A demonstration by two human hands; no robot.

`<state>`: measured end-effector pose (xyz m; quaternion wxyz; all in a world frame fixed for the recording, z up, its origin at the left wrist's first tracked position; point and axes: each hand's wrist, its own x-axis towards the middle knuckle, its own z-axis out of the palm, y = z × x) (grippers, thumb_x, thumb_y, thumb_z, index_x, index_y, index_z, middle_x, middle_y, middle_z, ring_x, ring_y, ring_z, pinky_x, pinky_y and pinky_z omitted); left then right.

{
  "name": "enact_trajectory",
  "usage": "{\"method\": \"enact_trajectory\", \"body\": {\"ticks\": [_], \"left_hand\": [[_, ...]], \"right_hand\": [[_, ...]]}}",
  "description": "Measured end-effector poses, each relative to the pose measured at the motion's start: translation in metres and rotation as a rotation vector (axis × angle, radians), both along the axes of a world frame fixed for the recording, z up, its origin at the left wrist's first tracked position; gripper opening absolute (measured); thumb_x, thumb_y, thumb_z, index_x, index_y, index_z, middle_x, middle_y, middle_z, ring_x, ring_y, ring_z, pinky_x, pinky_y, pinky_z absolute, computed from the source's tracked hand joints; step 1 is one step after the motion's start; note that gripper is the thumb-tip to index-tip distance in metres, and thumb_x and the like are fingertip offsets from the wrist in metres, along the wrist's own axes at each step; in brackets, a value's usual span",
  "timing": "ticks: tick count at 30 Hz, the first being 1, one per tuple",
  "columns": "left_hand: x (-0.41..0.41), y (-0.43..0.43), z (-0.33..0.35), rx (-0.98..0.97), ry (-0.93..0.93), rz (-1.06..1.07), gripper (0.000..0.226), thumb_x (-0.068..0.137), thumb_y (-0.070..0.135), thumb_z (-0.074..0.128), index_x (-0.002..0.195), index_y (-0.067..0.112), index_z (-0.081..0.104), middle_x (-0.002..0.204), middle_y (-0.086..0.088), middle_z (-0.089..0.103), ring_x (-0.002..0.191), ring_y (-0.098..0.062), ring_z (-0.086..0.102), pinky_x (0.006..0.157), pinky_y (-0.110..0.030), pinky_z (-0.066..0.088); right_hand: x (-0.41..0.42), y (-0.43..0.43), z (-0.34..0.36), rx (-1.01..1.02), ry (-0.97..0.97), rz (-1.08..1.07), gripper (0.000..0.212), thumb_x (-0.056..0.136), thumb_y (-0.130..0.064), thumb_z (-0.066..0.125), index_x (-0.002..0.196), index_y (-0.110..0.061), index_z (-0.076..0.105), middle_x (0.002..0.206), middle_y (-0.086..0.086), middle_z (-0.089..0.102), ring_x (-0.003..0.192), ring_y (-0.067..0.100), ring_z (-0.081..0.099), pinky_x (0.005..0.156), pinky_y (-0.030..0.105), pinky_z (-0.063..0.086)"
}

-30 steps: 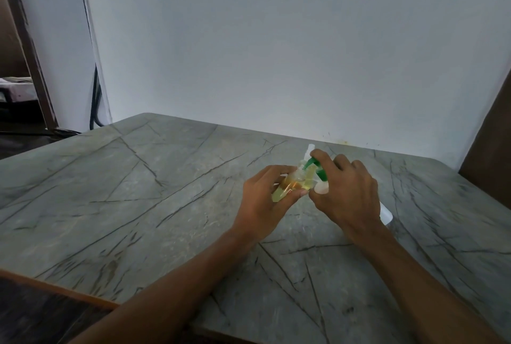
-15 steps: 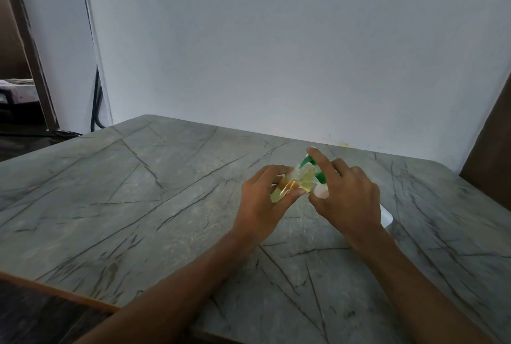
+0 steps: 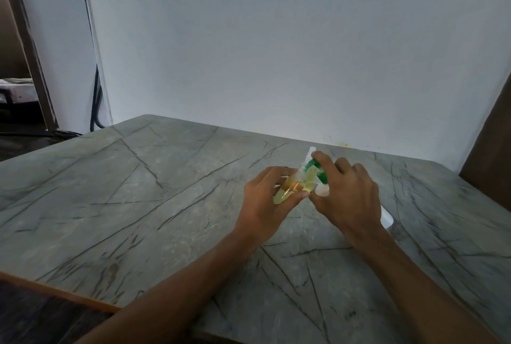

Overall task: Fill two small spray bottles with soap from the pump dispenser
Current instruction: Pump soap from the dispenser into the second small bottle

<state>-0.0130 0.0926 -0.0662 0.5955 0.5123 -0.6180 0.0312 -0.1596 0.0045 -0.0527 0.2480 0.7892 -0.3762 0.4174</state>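
My left hand (image 3: 264, 204) curls round a small spray bottle (image 3: 290, 188), tilted over the surface (image 3: 138, 205) and part-filled with yellowish soap. My right hand (image 3: 349, 198) grips the pump dispenser (image 3: 320, 175), forefinger on its green head. No second bottle shows, so I judge we're halfway at best.

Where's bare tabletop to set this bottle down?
Free: the left half of the grey veined marble table, left of the left hand, and the near strip between the forearms. Crowded: right of centre, where that hand holds the small clear bottle of yellow liquid at the green-and-white pump dispenser under the right hand; a white object lies behind it.
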Motion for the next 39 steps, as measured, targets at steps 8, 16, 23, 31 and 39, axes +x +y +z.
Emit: {"method": "enact_trajectory", "body": {"ticks": [8, 16, 23, 31, 39], "left_hand": [[0.0001, 0.0003, 0.0009, 0.000, 0.005, -0.001, 0.044, 0.075, 0.036, 0.077, 0.112, 0.016, 0.063, 0.110, 0.004, 0.067, 0.092, -0.001, 0.062, 0.073, -0.006, 0.049], [0.0020, 0.0001, 0.0017, -0.013, 0.037, 0.009, 0.042, 0.075, 0.036, 0.077, 0.110, 0.018, 0.063, 0.108, 0.008, 0.066, 0.089, 0.003, 0.061, 0.072, -0.006, 0.049], [0.0009, 0.0006, 0.0019, 0.012, 0.048, 0.023, 0.041, 0.076, 0.037, 0.076, 0.110, 0.018, 0.063, 0.107, 0.012, 0.064, 0.085, 0.009, 0.059, 0.070, -0.004, 0.048], [-0.0021, 0.0015, 0.0018, 0.031, 0.028, -0.001, 0.041, 0.077, 0.038, 0.075, 0.111, 0.018, 0.063, 0.110, 0.007, 0.066, 0.086, 0.009, 0.059, 0.072, -0.005, 0.049], [-0.0017, 0.0008, 0.0024, 0.054, 0.042, -0.009, 0.043, 0.075, 0.038, 0.076, 0.111, 0.018, 0.063, 0.111, 0.005, 0.067, 0.091, -0.001, 0.062, 0.073, -0.006, 0.050]], "right_hand": [[0.0031, 0.0016, -0.0002, 0.004, -0.008, -0.024, 0.081, 0.055, -0.043, 0.090, 0.125, -0.022, 0.055, 0.092, 0.009, 0.069, 0.072, 0.029, 0.062, 0.058, 0.036, 0.052], [0.0004, 0.0044, -0.0003, -0.020, 0.037, -0.047, 0.099, 0.058, -0.043, 0.087, 0.143, -0.031, 0.038, 0.096, 0.007, 0.069, 0.073, 0.028, 0.061, 0.055, 0.034, 0.051], [0.0037, 0.0038, 0.0006, -0.009, 0.034, -0.049, 0.092, 0.053, -0.042, 0.090, 0.133, -0.027, 0.045, 0.093, 0.009, 0.070, 0.073, 0.029, 0.063, 0.057, 0.035, 0.052], [0.0031, 0.0020, 0.0021, 0.016, 0.024, -0.062, 0.083, 0.050, -0.043, 0.092, 0.122, -0.021, 0.057, 0.090, 0.011, 0.069, 0.069, 0.029, 0.063, 0.056, 0.036, 0.053], [0.0056, 0.0049, 0.0026, -0.001, 0.039, -0.092, 0.090, 0.044, -0.044, 0.094, 0.122, -0.023, 0.053, 0.088, 0.009, 0.070, 0.068, 0.028, 0.063, 0.053, 0.036, 0.052]]}}
